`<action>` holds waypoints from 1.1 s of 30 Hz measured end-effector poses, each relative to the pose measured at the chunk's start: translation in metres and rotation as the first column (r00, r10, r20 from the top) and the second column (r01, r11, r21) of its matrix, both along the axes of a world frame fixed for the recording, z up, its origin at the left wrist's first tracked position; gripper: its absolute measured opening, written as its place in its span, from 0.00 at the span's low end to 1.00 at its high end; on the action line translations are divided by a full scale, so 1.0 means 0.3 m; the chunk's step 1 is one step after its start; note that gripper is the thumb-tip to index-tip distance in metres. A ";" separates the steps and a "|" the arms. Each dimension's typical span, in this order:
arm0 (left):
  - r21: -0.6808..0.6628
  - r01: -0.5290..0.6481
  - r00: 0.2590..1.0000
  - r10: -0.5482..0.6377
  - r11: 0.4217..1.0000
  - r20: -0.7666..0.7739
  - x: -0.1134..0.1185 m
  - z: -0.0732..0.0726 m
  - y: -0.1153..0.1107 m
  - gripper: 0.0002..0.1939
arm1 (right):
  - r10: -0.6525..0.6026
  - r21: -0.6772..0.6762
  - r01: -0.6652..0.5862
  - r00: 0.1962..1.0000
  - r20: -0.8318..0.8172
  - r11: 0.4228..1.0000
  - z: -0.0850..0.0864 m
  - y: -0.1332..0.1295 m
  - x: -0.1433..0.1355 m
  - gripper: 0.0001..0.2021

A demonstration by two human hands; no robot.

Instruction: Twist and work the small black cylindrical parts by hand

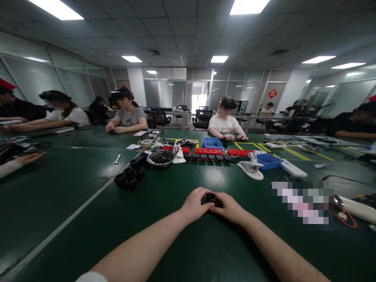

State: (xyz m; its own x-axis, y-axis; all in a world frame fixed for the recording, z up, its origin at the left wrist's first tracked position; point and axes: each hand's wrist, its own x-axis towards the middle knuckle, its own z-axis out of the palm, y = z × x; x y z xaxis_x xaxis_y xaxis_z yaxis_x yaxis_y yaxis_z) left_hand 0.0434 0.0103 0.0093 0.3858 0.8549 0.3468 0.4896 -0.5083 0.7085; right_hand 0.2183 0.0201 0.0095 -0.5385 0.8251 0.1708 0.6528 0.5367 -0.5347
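Both of my hands meet over the green table, closed around a small black round part [211, 197] with a ring-shaped top. My left hand [196, 204] curls about its left side, thumb laid along the near edge. On the other side my right hand [230, 207] grips it, the fingertips almost touching those of the left. Much of the part is hidden by my fingers. To the left of my hands, a cluster of several black round pieces [129, 179] stands together on the table.
Beyond my hands lie a metal bowl [161, 158], red trays [209, 150], a white clamp stand [252, 167] and a blue bin [268, 160]. A wrench [118, 159] lies at the left. Cables and a white device [293, 169] are on the right. Several people sit around the table.
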 end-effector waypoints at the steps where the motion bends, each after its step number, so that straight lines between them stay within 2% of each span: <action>1: -0.006 0.033 0.999 -0.033 0.999 -0.006 -0.002 0.003 0.002 0.16 | 0.028 -0.034 -0.029 0.999 -0.017 0.999 0.007 0.001 0.005 0.15; 4: -0.048 0.105 0.994 -0.105 0.993 -0.009 -0.014 0.011 0.012 0.18 | 0.070 -0.134 -0.077 0.996 -0.062 0.988 0.025 0.003 0.016 0.09; 7: -0.074 0.099 0.995 -0.100 0.992 -0.002 -0.020 0.012 0.019 0.18 | 0.032 -0.162 -0.040 0.998 -0.055 0.986 0.024 0.003 0.014 0.07; 11: -0.066 -0.024 1.000 0.023 0.998 -0.010 -0.006 -0.003 0.017 0.16 | -0.151 -0.017 0.153 0.986 0.075 0.988 -0.001 -0.007 -0.021 0.11; 13: -0.060 -0.104 0.995 0.103 0.993 -0.010 0.005 -0.012 0.011 0.15 | -0.260 0.091 0.248 0.955 0.144 0.964 -0.009 -0.019 -0.046 0.12; 15: -0.052 -0.153 0.988 0.153 0.987 -0.010 0.014 -0.017 0.004 0.16 | -0.313 0.150 0.288 0.931 0.188 0.946 -0.009 -0.031 -0.064 0.11; 18: -0.043 -0.137 0.991 0.136 0.990 -0.018 0.015 -0.012 -0.004 0.16 | -0.265 0.136 0.243 0.948 0.175 0.960 0.001 -0.041 -0.065 0.11; 22: -0.057 -0.035 0.999 0.033 0.998 -0.032 -0.003 0.007 0.003 0.14 | -0.036 -0.025 0.035 0.999 -0.015 0.999 0.010 -0.025 -0.019 0.22; 26: -0.088 0.043 0.998 -0.046 0.995 -0.031 -0.017 0.013 0.018 0.16 | 0.031 -0.215 -0.055 0.993 -0.114 0.975 0.003 0.003 0.018 0.14; 29: -0.091 0.013 0.999 -0.016 0.996 -0.034 -0.012 0.005 0.019 0.16 | -0.027 -0.197 0.014 0.998 -0.064 0.980 -0.005 0.009 0.012 0.08; 33: -0.082 -0.084 0.996 0.081 0.993 -0.039 0.012 -0.010 0.008 0.16 | -0.208 0.026 0.206 0.969 0.131 0.978 -0.005 -0.015 -0.031 0.11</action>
State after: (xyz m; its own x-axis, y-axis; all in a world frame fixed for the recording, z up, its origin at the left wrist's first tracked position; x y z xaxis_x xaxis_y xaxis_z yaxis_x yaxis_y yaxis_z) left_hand 0.0470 0.0129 0.0063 0.3234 0.9098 0.2603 0.5529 -0.4049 0.7283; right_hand 0.2090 0.0155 0.0081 -0.3744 0.9195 0.1198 0.8150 0.3880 -0.4305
